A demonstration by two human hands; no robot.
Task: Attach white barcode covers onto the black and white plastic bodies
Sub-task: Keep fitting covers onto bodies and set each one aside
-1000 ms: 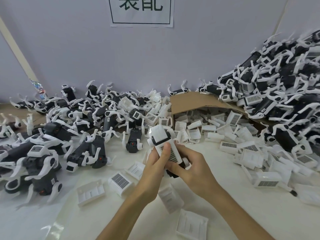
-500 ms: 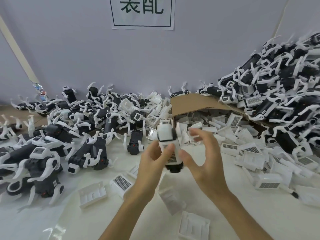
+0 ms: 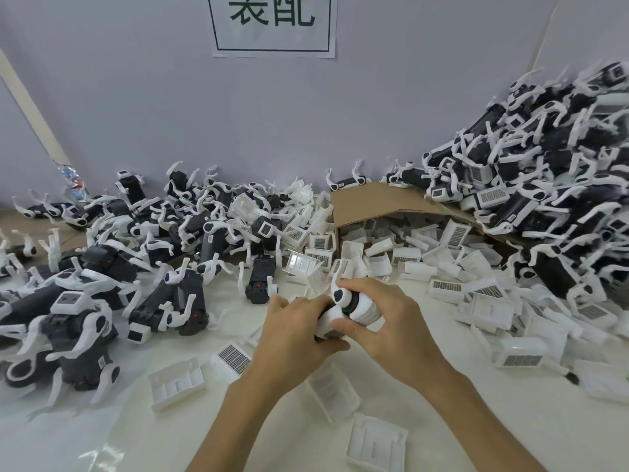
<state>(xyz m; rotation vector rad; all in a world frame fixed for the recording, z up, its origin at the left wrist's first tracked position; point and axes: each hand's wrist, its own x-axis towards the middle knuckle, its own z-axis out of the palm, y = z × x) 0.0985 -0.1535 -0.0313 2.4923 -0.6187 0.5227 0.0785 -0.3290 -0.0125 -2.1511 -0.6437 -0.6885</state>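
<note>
Head view: both hands meet over the surface (image 3: 102, 434) and share one grip on a single black and white body (image 3: 343, 301). The left hand (image 3: 296, 332) curls round its near end, while the right hand (image 3: 391, 318) wraps over the top, thumb pressing in from below. A white ribbed piece under the right fingers looks like the cover (image 3: 367, 310). Whether it is fully clipped on cannot be told, because the fingers hide the seam.

The main risk seems to be a crooked fit. If the thumb pushes one edge home before the other lines up, the cover may jam at an angle or a clip tab may bend. A thin white leg (image 3: 335, 282) sticks up out of the grip on the far side, and a hard squeeze or twist could strain it.

A slip would drop the part among the loose covers (image 3: 235, 357) lying below and left of the grip, where a half-seated cover could pop off and be mistaken for a fresh one. The forearms also pass close over more of these pieces on the near side and could sweep them away. Right of the grip, the steep pile of bodies (image 3: 544, 199) leans over the cardboard box (image 3: 374, 206) and may slide if knocked.
</note>
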